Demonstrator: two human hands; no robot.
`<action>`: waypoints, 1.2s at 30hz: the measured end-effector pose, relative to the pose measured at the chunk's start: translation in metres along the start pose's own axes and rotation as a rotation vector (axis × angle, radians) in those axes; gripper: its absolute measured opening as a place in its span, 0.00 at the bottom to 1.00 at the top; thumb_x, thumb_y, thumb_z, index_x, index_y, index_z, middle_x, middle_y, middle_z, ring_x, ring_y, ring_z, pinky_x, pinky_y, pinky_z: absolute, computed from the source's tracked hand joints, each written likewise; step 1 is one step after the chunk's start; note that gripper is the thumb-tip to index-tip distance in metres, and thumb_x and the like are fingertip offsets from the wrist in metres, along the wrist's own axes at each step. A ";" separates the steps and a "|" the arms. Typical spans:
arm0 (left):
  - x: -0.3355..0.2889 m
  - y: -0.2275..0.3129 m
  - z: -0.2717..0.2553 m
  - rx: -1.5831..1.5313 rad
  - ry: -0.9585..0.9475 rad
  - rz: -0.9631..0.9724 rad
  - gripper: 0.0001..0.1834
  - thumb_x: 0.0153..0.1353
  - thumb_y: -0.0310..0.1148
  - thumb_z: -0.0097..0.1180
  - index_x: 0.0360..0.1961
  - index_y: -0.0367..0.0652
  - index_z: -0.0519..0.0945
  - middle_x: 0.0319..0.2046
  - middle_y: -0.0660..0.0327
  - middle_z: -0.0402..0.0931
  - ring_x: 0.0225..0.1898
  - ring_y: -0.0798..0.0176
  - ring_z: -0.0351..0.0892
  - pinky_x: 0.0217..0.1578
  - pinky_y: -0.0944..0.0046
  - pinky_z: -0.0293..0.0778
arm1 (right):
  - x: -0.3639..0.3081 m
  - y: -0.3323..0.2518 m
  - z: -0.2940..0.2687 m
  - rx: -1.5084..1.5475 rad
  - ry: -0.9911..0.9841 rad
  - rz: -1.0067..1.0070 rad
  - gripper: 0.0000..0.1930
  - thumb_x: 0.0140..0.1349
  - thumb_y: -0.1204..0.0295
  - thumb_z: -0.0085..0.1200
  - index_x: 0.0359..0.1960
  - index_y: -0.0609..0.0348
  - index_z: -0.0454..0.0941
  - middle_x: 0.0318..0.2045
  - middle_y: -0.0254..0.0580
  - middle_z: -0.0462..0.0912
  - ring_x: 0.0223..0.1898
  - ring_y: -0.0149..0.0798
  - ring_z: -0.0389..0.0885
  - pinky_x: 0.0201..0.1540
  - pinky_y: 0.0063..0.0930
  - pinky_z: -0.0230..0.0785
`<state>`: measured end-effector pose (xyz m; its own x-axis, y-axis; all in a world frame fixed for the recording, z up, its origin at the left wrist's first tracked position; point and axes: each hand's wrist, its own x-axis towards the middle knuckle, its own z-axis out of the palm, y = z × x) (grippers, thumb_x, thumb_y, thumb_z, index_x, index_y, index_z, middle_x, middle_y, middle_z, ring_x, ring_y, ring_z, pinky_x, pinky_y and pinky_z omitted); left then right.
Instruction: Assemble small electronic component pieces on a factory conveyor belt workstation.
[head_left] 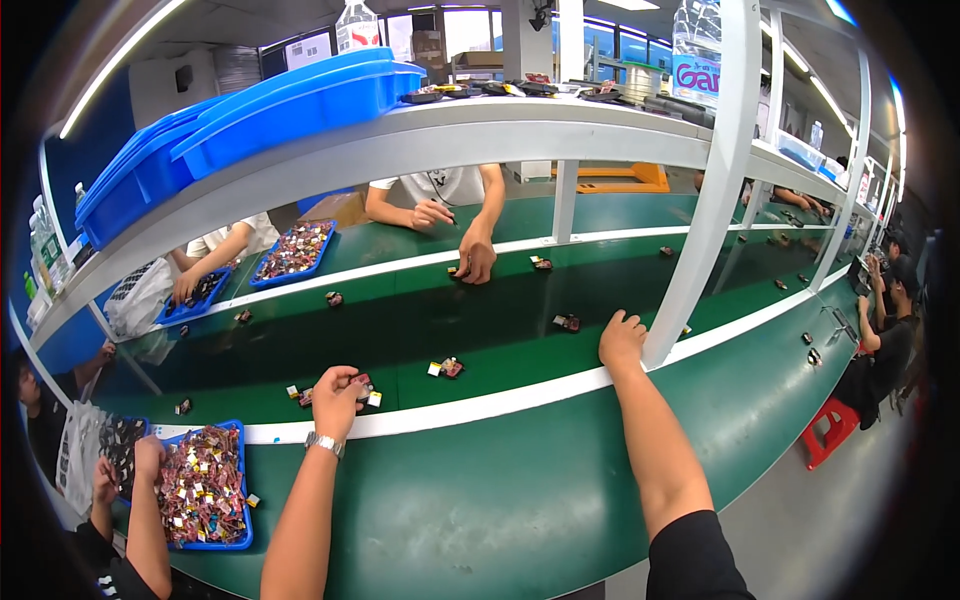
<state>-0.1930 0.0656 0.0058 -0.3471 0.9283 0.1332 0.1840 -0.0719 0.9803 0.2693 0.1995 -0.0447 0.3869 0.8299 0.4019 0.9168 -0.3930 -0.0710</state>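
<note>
My left hand (336,402), with a metal watch at its wrist, reaches over the near white rail onto the green conveyor belt (480,340). Its fingers close on a small dark-red electronic part (367,388) with a white and yellow tab. Another such part (303,395) lies just left of that hand, and one more part (448,368) lies to its right. My right hand (623,342) hangs over the belt's near edge beside a white post (700,200), its fingers loosely apart and holding nothing. A dark part (567,322) sits on the belt left of it.
Blue tray (246,500) full of small parts stands at lower left, by a co-worker's hands (148,460). Across the belt, another person's hand (477,255) touches a part. A shelf (450,140) carrying blue trays (300,100) spans above. A red stool (832,430) stands at right.
</note>
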 end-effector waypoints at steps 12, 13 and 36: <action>0.025 -0.040 -0.001 0.606 0.027 0.266 0.12 0.54 0.26 0.59 0.41 0.37 0.81 0.37 0.53 0.77 0.34 0.58 0.79 0.42 0.58 0.75 | -0.140 -0.038 -0.107 0.578 -0.269 -0.733 0.27 0.56 0.81 0.51 0.59 0.71 0.61 0.43 0.63 0.75 0.46 0.61 0.73 0.53 0.51 0.65; 0.021 -0.038 -0.008 0.611 0.038 0.260 0.12 0.54 0.26 0.59 0.41 0.37 0.81 0.37 0.53 0.77 0.34 0.58 0.79 0.42 0.58 0.75 | -0.161 -0.050 -0.131 0.562 -0.365 -0.805 0.26 0.58 0.78 0.50 0.60 0.72 0.61 0.44 0.63 0.75 0.48 0.61 0.73 0.55 0.50 0.65; -0.111 0.017 0.112 0.756 -0.706 0.848 0.19 0.64 0.40 0.53 0.54 0.47 0.76 0.62 0.51 0.68 0.64 0.46 0.64 0.65 0.50 0.60 | -0.076 -0.055 -0.061 0.949 -0.206 -0.719 0.20 0.52 0.74 0.62 0.48 0.64 0.76 0.39 0.50 0.77 0.41 0.48 0.76 0.50 0.38 0.68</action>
<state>-0.0484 0.0019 -0.0089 0.6314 0.7024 0.3286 0.6447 -0.7110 0.2808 0.1833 0.1337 -0.0156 -0.3118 0.8211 0.4781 0.6036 0.5598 -0.5677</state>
